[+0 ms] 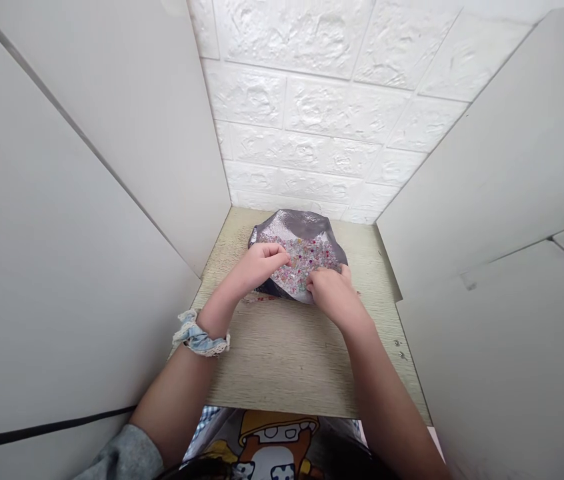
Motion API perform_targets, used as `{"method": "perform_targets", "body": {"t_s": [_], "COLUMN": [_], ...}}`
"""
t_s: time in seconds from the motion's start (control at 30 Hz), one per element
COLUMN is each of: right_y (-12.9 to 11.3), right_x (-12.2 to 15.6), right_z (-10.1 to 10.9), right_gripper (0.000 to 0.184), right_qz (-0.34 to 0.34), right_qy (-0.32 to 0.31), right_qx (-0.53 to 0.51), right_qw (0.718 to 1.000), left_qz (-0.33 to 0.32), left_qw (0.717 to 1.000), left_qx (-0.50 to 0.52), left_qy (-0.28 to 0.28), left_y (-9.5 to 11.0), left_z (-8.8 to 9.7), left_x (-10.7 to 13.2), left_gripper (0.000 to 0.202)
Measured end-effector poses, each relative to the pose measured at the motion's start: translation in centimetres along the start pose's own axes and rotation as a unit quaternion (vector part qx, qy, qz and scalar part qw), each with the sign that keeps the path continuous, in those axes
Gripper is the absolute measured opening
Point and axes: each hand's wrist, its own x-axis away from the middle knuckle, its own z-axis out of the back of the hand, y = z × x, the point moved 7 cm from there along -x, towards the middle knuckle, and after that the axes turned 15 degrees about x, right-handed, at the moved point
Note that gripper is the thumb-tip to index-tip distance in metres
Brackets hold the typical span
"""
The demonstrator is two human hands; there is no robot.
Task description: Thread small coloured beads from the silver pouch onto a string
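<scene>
A silver-lined pouch (pixel 307 223) lies spread open on the wooden tabletop, with many small coloured beads (pixel 307 257) heaped in it. Over the left part of the heap is my left hand (pixel 262 263), thumb and forefinger pinched together; whatever lies between the fingertips is too small to name. My right hand (pixel 332 290) rests at the pouch's near right edge, its fingers curled down at the beads. What those fingers hold, if anything, is hidden. A thin strand of reddish beads (pixel 261 299) shows on the table below my left hand.
The narrow wooden tabletop (pixel 282 360) is boxed in by a pale panel (pixel 162 100) on the left, another panel (pixel 462 220) on the right and a white brick-pattern wall (pixel 312 107) behind. Small shiny bits (pixel 399 350) lie by the right edge.
</scene>
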Motion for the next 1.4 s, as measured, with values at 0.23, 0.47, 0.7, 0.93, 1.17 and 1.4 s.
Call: {"method": "perform_targets", "body": {"t_s": [0.23,0.47,0.7,0.93,1.17,1.4], "right_y": [1.0,-1.1,-1.8,-2.3,-2.4,-2.4], "right_x": [-0.5,-0.7,-0.7,-0.6,-0.7,-0.6], "right_z": [2.8,0.8,0.6,0.6,0.4,0.3], "right_gripper": [0.012,0.014,0.011,0.012,0.014,0.015], "right_qz": [-0.064,-0.072,-0.050,-0.037,-0.044,-0.053], "right_qy": [0.111,0.010,-0.011,-0.019,-0.019,-0.023], "right_qx": [-0.497,-0.817,-0.855,-0.868,-0.869,-0.857], "right_qw": [0.858,0.572,0.516,0.495,0.493,0.512], "left_qz": [-0.020,-0.049,-0.056,-0.059,-0.061,-0.056], "left_qw": [1.000,0.998,0.997,0.996,0.996,0.997], "left_qx": [0.005,0.014,0.017,0.029,0.018,0.017], "left_qy": [-0.013,-0.023,-0.059,-0.065,-0.063,-0.051], "left_y": [-0.2,0.3,0.7,0.8,0.8,0.7], "left_z": [-0.6,-0.5,-0.8,-0.9,-0.9,-0.7], "left_x": [-0.2,-0.1,0.4,0.4,0.4,0.3], "left_gripper": [0.022,0.027,0.028,0.028,0.029,0.030]}}
